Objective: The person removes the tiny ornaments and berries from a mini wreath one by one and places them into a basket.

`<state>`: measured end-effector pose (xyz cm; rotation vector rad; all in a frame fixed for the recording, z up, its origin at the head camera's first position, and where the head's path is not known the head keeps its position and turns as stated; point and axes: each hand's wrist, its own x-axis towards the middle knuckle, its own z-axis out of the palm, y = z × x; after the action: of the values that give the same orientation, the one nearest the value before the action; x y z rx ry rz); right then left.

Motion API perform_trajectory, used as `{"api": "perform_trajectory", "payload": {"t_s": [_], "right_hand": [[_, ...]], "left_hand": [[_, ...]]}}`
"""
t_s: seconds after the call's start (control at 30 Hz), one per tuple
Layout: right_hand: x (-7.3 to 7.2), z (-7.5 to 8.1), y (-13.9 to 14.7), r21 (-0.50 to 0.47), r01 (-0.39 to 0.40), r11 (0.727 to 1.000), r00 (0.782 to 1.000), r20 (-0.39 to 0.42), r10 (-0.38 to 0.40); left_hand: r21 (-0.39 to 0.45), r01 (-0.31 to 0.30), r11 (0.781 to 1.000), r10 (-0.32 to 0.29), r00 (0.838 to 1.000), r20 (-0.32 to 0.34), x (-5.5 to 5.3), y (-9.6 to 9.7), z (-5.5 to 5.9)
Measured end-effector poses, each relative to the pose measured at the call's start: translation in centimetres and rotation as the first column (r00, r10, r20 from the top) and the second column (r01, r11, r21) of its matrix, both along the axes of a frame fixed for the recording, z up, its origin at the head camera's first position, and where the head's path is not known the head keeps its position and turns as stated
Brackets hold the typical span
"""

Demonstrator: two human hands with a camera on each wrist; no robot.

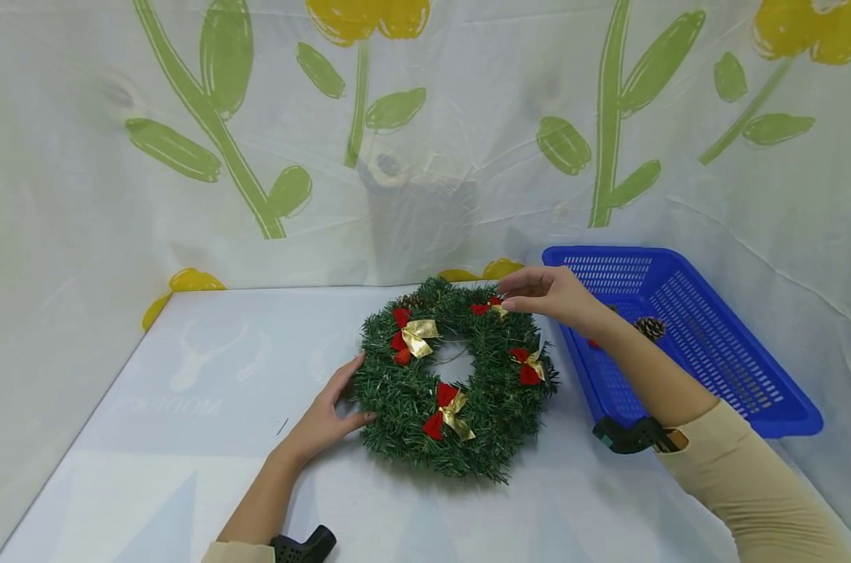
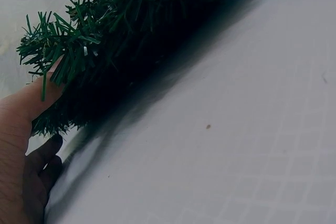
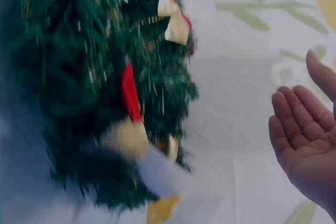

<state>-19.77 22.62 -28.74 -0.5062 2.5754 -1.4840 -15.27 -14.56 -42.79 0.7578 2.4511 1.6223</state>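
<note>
A green artificial wreath [image 1: 397, 399] rests on the white table, trimmed with several red-and-gold bows and a pinecone [image 1: 410, 300] at its back left. My left hand [image 1: 327, 414] holds its left edge; the left wrist view shows one digit among the needles and darker fingertips low by the table. Over the wreath's back right is my right hand [image 1: 548, 297], thumb and fingers parted with nothing between them. Just below its fingertips sits a red-and-gold bow [image 1: 483, 309]. The right wrist view shows that hand [image 3: 310, 135] palm visible, beside the wreath, with one bow blurred.
To the right stands a blue plastic basket [image 1: 738, 352] with perforated sides. Inside are a pinecone [image 1: 649, 328] and a small red item [image 1: 594, 344], partly covered by my right arm. A white sheet [image 1: 425, 211] with printed flowers and leaves hangs behind the table [image 1: 242, 375].
</note>
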Motion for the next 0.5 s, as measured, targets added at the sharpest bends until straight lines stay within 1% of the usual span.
{"api": "perform_trajectory", "payload": {"t_s": [0.07, 0.1, 0.17, 0.3, 0.33, 0.4, 0.5], "right_hand": [[0.2, -0.2, -0.6, -0.017, -0.005, 1.0, 1.0, -0.014, 0.005], [0.3, -0.4, -0.9, -0.031, -0.008, 0.999, 1.0, -0.021, 0.008], [0.5, -0.5, -1.4, -0.05, -0.009, 0.999, 0.999, -0.032, 0.007], [0.9, -0.6, -2.7, -0.11, 0.0, 0.994, 1.0, -0.025, -0.003], [1.0, -0.6, -3.1, -0.131, 0.002, 0.991, 1.0, -0.025, -0.005], [1.4, -0.4, -3.7, -0.167, 0.002, 0.986, 1.0, -0.026, -0.006], [2.1, -0.1, -4.6, -0.186, -0.018, 0.982, 0.999, -0.052, 0.008]], "left_hand": [[-0.001, 0.002, 1.0, -0.002, 1.0, 0.003, 0.0, 0.0, 0.0], [0.0, 0.002, 1.0, -0.002, 1.0, 0.003, -0.1, 0.0, -0.2], [0.001, -0.001, 1.0, 0.001, 1.0, 0.003, -0.4, -0.1, -1.0], [0.003, -0.01, 1.0, 0.01, 1.0, -0.002, -1.2, -0.5, -2.7], [0.005, -0.01, 1.0, 0.01, 1.0, -0.005, -1.3, -0.6, -2.9], [0.012, -0.005, 1.0, 0.005, 1.0, -0.012, -1.5, -0.7, -3.1], [0.019, -0.002, 1.0, 0.002, 1.0, -0.015, -1.5, -0.8, -3.2]]}}
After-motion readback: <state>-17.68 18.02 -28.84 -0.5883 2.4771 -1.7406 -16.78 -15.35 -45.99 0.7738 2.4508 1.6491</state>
